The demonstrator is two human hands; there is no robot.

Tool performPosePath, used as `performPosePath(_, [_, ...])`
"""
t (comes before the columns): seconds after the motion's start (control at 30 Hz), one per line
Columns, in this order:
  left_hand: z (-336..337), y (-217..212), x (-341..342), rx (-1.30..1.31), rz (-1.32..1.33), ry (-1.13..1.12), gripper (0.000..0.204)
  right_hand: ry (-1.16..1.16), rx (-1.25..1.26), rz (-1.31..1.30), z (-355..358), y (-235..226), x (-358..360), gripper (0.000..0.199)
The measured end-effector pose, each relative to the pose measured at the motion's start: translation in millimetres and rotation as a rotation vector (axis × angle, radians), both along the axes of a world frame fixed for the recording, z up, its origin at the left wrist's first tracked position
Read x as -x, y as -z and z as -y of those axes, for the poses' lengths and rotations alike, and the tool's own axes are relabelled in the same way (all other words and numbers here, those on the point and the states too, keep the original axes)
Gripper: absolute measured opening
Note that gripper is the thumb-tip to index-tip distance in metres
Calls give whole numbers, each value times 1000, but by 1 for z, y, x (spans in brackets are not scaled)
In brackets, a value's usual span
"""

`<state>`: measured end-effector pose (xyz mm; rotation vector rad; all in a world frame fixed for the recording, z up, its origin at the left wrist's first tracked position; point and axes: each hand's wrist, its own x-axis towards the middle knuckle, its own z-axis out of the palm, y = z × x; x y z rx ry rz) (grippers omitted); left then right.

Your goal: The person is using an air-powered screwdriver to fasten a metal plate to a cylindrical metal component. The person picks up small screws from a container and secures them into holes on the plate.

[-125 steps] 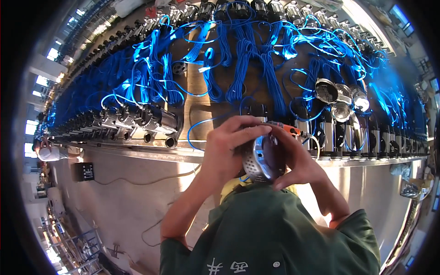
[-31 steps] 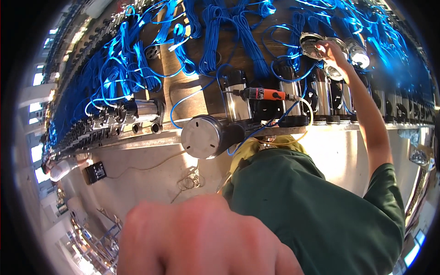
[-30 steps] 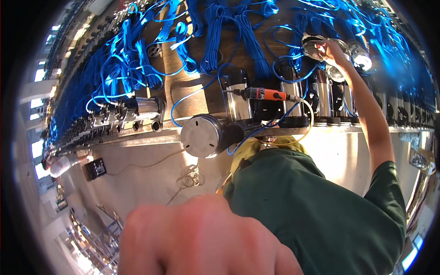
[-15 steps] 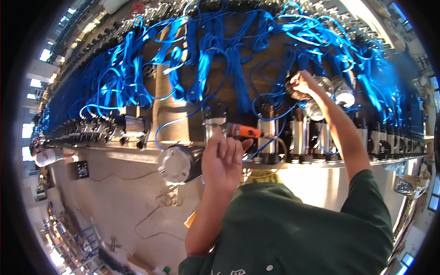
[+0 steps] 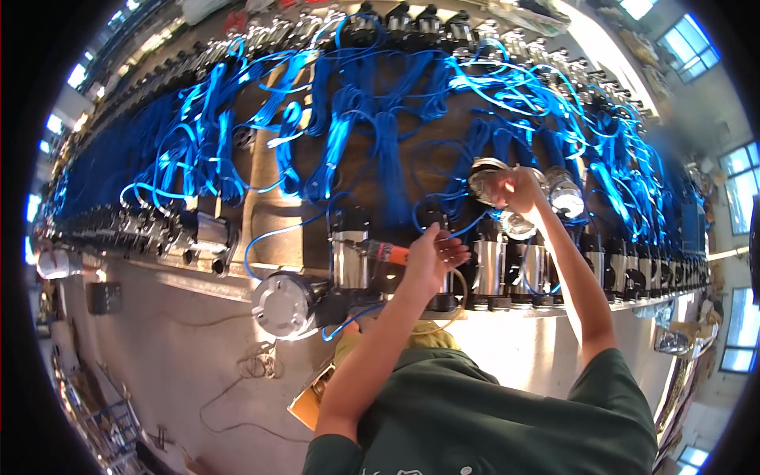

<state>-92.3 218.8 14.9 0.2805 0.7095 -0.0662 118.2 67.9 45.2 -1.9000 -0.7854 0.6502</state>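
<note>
My left hand (image 5: 437, 260) is open, fingers apart, above the row of upright silver-and-black motor-like cylinders (image 5: 351, 265) at the bench's near edge. Just left of it lies an orange and black hand-held power tool (image 5: 388, 252). A thin blue cable (image 5: 473, 227) passes by its fingertips. Farther right, my right hand (image 5: 518, 191) has curled fingers at a round, shiny dish-like part (image 5: 488, 168); whatever they pinch is hidden. Beside that hand are two more shiny round parts (image 5: 565, 195). A larger cylinder with a round grey end face (image 5: 283, 305) lies at the near edge, left of my left arm.
Bundles of blue cable (image 5: 340, 131) cover much of the brown bench top. More cylinders (image 5: 427, 24) line the far edge. Below the bench, a cord (image 5: 229, 423) lies on the floor near an open cardboard box (image 5: 310, 400). A dark box (image 5: 104, 298) stands at left.
My left hand has moved right, away from the orange power tool, and its fingers have spread. My right hand has come slightly nearer, staying by the round parts. The whole view has shifted.
</note>
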Motion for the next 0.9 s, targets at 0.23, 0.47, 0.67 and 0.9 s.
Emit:
performPosePath(0.23, [-9, -10, 72, 53, -25, -47, 35, -412, 91, 150, -50, -35, 162, 27])
performPosePath(0.47, [-34, -14, 92, 24, 58, -38, 36, -334, 11, 40, -55, -59, 165, 10])
performPosePath(0.67, [-39, -22, 100, 0, 77, -14, 31, 25, -16, -84, -43, -58, 117, 11])
performPosePath(0.9, [-63, -102, 151, -44, 201, 356, 24, 455, 259, 687, -8, 11, 29, 30])
